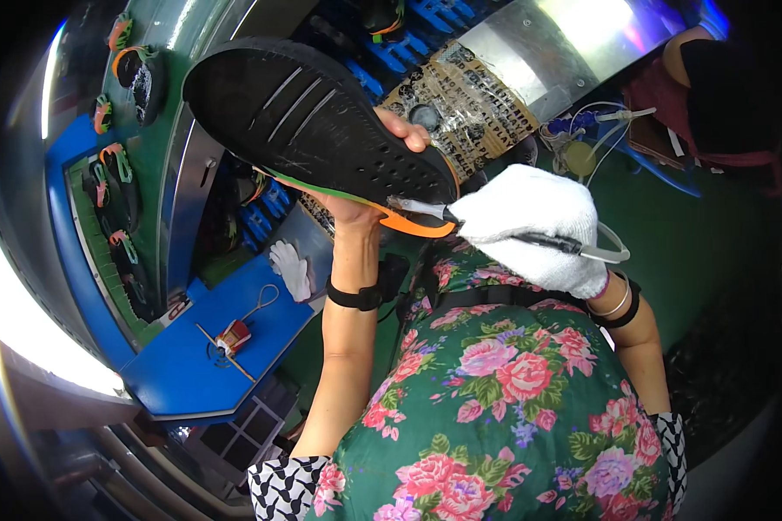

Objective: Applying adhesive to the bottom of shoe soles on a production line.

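Note:
A large black shoe sole [321,130] with slots and small round holes is held up, its orange and green rim [417,226] showing along the lower edge. My bare left hand [356,208] grips it from beneath, fingertips curled over its far edge; part of the hand is hidden behind the sole. My right hand [530,230], in a white knitted glove, is closed round a brush [421,207] with a pale, flattened tip. A thin, curved tube comes out behind the glove. The brush tip touches or nearly touches the rim at the sole's end.
At left, a green conveyor belt [169,61] carries several black shoe pieces with orange and green straps [117,161]. A blue table [182,373] bears a white glove [291,269] and a small red item [235,334]. Printed tape covers a surface [469,108] ahead; another person [712,87] is at far right.

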Motion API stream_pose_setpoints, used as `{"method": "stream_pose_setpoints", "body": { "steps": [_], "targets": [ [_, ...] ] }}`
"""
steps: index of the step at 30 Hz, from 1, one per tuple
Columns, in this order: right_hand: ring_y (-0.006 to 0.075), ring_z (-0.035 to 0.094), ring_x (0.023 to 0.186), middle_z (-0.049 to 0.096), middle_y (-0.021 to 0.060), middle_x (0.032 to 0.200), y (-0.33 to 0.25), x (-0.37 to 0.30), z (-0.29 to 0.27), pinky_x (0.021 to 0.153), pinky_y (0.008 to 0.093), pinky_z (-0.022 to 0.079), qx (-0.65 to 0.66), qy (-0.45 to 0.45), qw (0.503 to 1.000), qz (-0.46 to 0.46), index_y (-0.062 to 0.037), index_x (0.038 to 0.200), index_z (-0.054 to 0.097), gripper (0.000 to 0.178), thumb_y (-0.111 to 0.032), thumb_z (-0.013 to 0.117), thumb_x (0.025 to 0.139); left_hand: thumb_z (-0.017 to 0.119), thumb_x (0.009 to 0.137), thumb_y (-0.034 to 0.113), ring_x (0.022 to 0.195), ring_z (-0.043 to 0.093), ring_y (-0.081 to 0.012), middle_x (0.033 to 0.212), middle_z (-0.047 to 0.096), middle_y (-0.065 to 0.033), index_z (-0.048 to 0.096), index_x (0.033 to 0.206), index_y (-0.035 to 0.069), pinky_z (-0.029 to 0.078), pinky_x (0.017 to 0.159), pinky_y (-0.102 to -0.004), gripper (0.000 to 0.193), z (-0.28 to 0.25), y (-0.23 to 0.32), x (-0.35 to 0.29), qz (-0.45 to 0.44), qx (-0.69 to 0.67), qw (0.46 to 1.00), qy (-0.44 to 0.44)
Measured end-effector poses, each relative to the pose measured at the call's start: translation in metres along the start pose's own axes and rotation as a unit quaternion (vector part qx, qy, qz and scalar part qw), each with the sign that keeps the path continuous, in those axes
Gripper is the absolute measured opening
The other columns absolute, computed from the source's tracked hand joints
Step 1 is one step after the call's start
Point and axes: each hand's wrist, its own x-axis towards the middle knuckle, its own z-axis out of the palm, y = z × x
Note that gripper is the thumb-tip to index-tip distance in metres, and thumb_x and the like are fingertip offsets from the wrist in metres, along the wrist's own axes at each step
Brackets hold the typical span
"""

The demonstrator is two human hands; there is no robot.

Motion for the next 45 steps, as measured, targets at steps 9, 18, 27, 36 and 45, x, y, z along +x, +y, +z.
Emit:
{"method": "stream_pose_setpoints", "body": {
  "steps": [9, 18, 27, 36, 45],
  "targets": [
    [0.0239, 0.073, 0.083, 0.076, 0.0102, 0.093, 0.005, -0.006, -0.003, 0.073, 0.0334, 0.058, 0.076, 0.015, 0.995, 0.065, -0.0046, 0.092, 0.078, 0.017, -0.001, 0.08, 0.076, 0.051, 0.079, 0.087, 0.09, 0.065, -0.0248, 0.094, 0.062, -0.0116, 0.06, 0.105, -0.004, 0.047, 0.088, -0.044, 0.095, 0.008, -0.001, 0.002, 0.004, -0.005, 1.0, 0.004],
    [0.0245, 0.073, 0.08, 0.077, 0.0114, 0.092, 0.002, -0.004, -0.004, 0.071, 0.0331, 0.056, 0.013, -0.002, 0.999, 0.035, -0.0054, 0.083, 0.077, 0.014, -0.001, 0.081, 0.071, 0.047, 0.084, 0.084, 0.088, 0.065, -0.0276, 0.091, 0.064, -0.0139, 0.061, 0.102, -0.006, 0.046, 0.086, -0.0452, 0.093, 0.013, 0.0, 0.01, -0.017, 0.01, 0.999, -0.03],
    [0.0263, 0.072, 0.082, 0.076, 0.0107, 0.095, 0.005, -0.002, -0.011, 0.072, 0.0355, 0.057, -0.001, -0.023, 0.999, -0.033, -0.0059, 0.091, 0.078, 0.017, -0.002, 0.079, 0.074, 0.041, 0.082, 0.089, 0.085, 0.065, -0.0291, 0.089, 0.065, -0.017, 0.062, 0.101, -0.006, 0.046, 0.088, -0.0458, 0.099, 0.009, -0.006, 0.016, -0.005, 0.036, 0.999, -0.022],
    [0.0242, 0.071, 0.082, 0.076, 0.0068, 0.097, 0.003, -0.002, -0.002, 0.072, 0.0345, 0.058, -0.053, -0.026, 0.994, -0.088, -0.0109, 0.097, 0.078, 0.026, -0.002, 0.078, 0.073, 0.036, 0.07, 0.1, 0.086, 0.064, -0.0314, 0.09, 0.066, -0.0199, 0.059, 0.104, -0.009, 0.049, 0.088, -0.043, 0.117, 0.0, -0.012, 0.019, -0.026, 0.0, 1.0, -0.005],
    [0.0241, 0.072, 0.084, 0.077, 0.0059, 0.098, -0.002, 0.0, -0.014, 0.073, 0.0339, 0.058, -0.052, -0.027, 0.995, -0.077, -0.012, 0.099, 0.079, 0.029, -0.002, 0.079, 0.072, 0.034, 0.064, 0.104, 0.091, 0.063, -0.0328, 0.099, 0.065, -0.0219, 0.057, 0.109, -0.011, 0.05, 0.088, -0.0428, 0.125, -0.01, -0.014, 0.024, -0.028, -0.044, 0.997, -0.053]
  ]
}}
